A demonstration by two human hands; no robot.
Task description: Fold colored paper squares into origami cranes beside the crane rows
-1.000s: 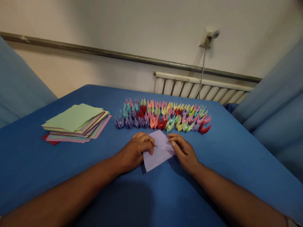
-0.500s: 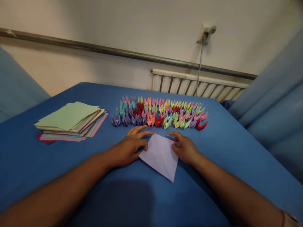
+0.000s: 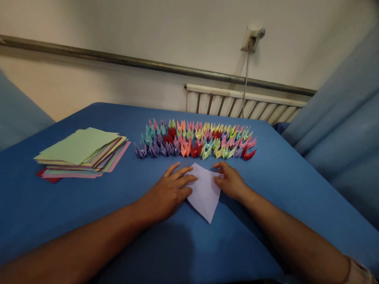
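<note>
Both hands down on the blue table (image 3: 281, 189), working one sheet of lilac paper (image 3: 205, 193). Left hand (image 3: 170, 191) flat and spread, palm down, fingers fanned toward the far edge, fingertips pressing the sheet's left side; nothing gripped, just pinned under open fingers. Right hand (image 3: 231, 182) loosely curled at the sheet's right edge, fingertips touching the paper near its far corner; whether pinching or merely pressing, cannot tell. Sheet lying flat, roughly midway between the table's left and right edges and nearer the near edge, turned like a diamond with one corner pointing to the near edge. Just beyond the hands, toward the far edge, rows of small folded paper cranes (image 3: 195, 140) in purple, teal, red, orange, yellow, green and pink, packed close, nearest row just apart from the fingertips. Off toward the left edge, a stack of coloured paper squares (image 3: 81, 152), pale green on top, well apart from the left hand. Behind the table, a wall rail (image 3: 118, 61) and a white radiator (image 3: 237, 104).
</note>
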